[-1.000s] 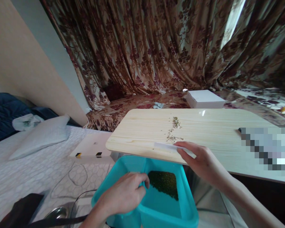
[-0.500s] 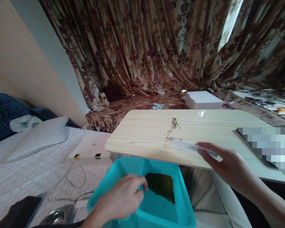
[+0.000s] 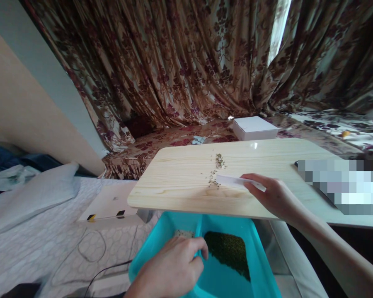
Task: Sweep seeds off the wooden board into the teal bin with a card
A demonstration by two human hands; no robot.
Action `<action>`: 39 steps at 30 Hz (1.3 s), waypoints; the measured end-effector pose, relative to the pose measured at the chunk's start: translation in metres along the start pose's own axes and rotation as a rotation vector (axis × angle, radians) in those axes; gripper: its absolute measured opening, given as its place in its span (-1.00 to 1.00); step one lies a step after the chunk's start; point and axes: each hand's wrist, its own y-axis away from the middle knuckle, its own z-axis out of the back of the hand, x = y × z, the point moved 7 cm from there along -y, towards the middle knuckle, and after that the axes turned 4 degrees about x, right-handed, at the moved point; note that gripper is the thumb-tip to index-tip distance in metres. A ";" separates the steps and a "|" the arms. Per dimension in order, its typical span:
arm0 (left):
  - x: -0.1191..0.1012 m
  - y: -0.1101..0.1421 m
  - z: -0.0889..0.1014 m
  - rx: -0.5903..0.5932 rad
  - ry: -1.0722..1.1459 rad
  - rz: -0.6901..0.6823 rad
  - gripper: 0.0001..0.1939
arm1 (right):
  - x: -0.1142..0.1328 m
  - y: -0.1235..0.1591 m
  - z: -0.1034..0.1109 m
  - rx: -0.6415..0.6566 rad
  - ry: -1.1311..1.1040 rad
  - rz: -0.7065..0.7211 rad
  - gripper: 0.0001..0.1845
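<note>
My right hand (image 3: 269, 192) pinches a thin white strip (image 3: 231, 180), like a piece of card or plastic, low over the pale wooden tabletop (image 3: 164, 178). The strip's far end lies right beside a scattered trail of small greenish-brown seeds or grains (image 3: 219, 161). In front of the table, my left hand (image 3: 177, 265) hangs over the divider of a teal tub (image 3: 261, 248), fingers curled; whether anything is in them is hidden. The tub's right compartment holds a heap of dark green grains (image 3: 228, 248). Pale grains (image 3: 184, 234) partly show behind my hand in the left one.
A blurred-out flat object (image 3: 342, 182) lies on the table's right side. Beyond the table are a white box (image 3: 255, 127) and a small pale cloth (image 3: 198, 140). On the bed at left are a flat carton (image 3: 108, 203), a pillow (image 3: 49, 186) and a loose cable (image 3: 104, 244).
The view has swung a little to the right. My right hand has shifted the strip slightly away from the table's near edge, along the grains. My left hand stays over the tub with curled fingers.
</note>
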 end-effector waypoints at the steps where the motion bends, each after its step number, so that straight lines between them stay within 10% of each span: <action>1: 0.000 0.000 0.000 0.002 -0.001 0.000 -0.66 | 0.002 0.002 0.001 0.009 -0.004 0.009 -0.68; 39: -0.004 -0.002 -0.001 0.001 0.021 -0.019 -0.66 | 0.004 0.001 0.008 0.029 0.014 0.055 -0.70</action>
